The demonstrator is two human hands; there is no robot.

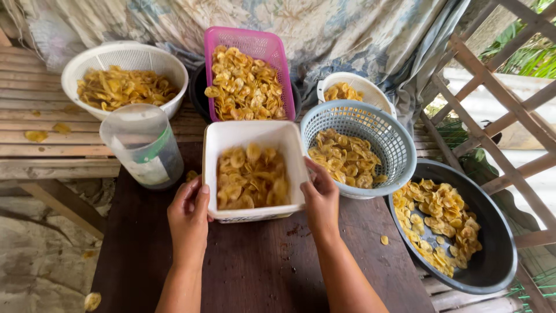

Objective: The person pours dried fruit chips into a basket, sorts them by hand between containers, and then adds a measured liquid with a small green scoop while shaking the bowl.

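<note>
Nearest the camera, the left hand (188, 214) and the right hand (320, 200) clasp the white square tub (253, 134) of yellow chips at its 9 and 3 o'clock sides, fingers loosely curled and flat against the walls, thumbs at the rim. The tub sits mid-table (255, 266), and the step in hand looks like settling or lifting it. Any next move calls for an even two-sided grip, since the blue basket (359, 119) touches at 2 o'clock and the clear jug (143, 145) stands near at 10.

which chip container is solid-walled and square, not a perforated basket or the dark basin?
The white square tub at centre, gripped by the left hand and right hand. The round white, pink and blue baskets are perforated; the black basin is round.
</note>
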